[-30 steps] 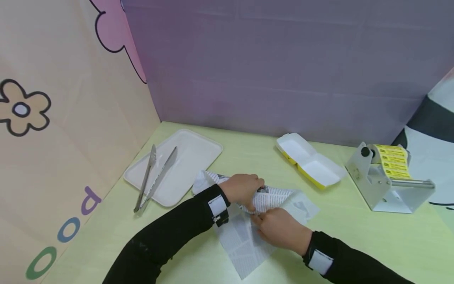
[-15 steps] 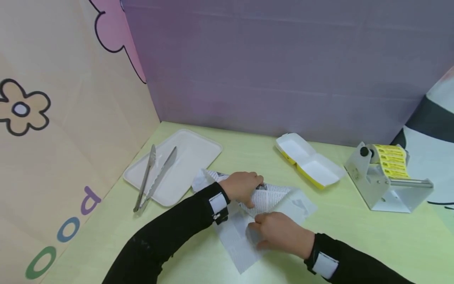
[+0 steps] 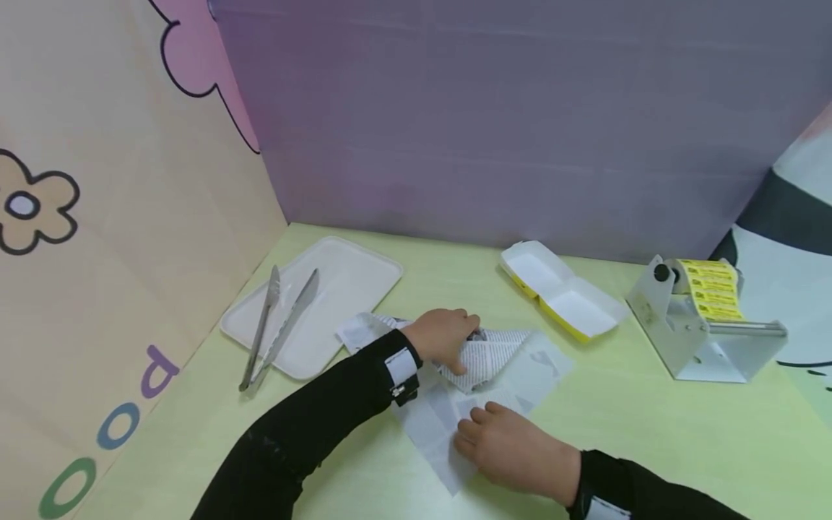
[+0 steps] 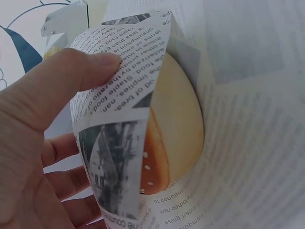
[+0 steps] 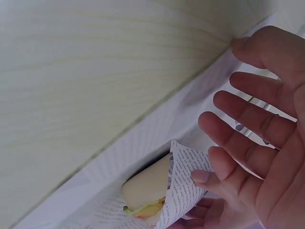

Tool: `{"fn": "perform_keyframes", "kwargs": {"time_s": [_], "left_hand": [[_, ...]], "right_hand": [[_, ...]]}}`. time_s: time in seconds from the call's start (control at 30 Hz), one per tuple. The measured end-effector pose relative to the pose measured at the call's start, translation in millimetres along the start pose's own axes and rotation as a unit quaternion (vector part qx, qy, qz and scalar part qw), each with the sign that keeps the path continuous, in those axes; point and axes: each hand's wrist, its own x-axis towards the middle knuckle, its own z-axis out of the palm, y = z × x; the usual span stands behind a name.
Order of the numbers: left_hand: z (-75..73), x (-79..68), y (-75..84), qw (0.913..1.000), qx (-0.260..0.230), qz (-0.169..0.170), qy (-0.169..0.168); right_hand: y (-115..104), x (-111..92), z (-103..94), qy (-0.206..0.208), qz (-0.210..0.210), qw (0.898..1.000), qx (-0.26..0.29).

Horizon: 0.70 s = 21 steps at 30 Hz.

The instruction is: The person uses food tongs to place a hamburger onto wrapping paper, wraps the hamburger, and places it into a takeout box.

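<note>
My left hand (image 3: 442, 338) holds a folded flap of newsprint-patterned wrapping paper (image 3: 542, 368) over a burger. In the left wrist view, the thumb presses on the printed flap while the fingers curl behind it. The burger (image 4: 183, 119) shows a pale bun side and a brown, seeded part under the fold; the rest is covered. A green and orange filling (image 5: 145, 210) peeks out in the right wrist view. Over the near part of the paper is my right hand (image 3: 513, 444), its fingers loosely bent and apart, with nothing gripped between them.
A white tray (image 3: 354, 278) stands at back left, with metal tongs (image 3: 286, 328) lying across its corner. Behind the paper sits an opened white and yellow food box (image 3: 578, 303). At the right stands a label dispenser (image 3: 708, 339) with a yellow roll. Walls border the table.
My right hand has left the tip of the folded flap and moved nearer to me, over the paper's near corner. The left hand keeps its hold on the fold.
</note>
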Motion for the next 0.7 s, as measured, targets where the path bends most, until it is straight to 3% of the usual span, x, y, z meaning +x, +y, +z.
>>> {"fn": "perform_keyframes", "kwargs": {"time_s": [0.13, 0.33, 0.47, 0.7], "left_hand": [[0.1, 0.6, -1.1, 1.0000, -0.001, 0.000, -0.004], [-0.8, 0.7, -1.9, 1.0000, -0.006, 0.000, -0.005], [-1.2, 1.2, -0.4, 1.0000, 0.001, -0.001, -0.006], [-1.6, 2.9, -0.5, 0.9999, 0.000, -0.007, -0.009]], "right_hand": [[-1.7, -1.2, 3.5, 0.031, -0.014, 0.999, -0.025], [-2.5, -0.1, 7.2, 0.021, -0.017, 0.999, -0.024], [-3.3, 0.1, 14.5, 0.032, -0.005, 0.998, -0.057], [0.2, -0.6, 6.3, -0.015, 0.000, 1.000, -0.022]]}}
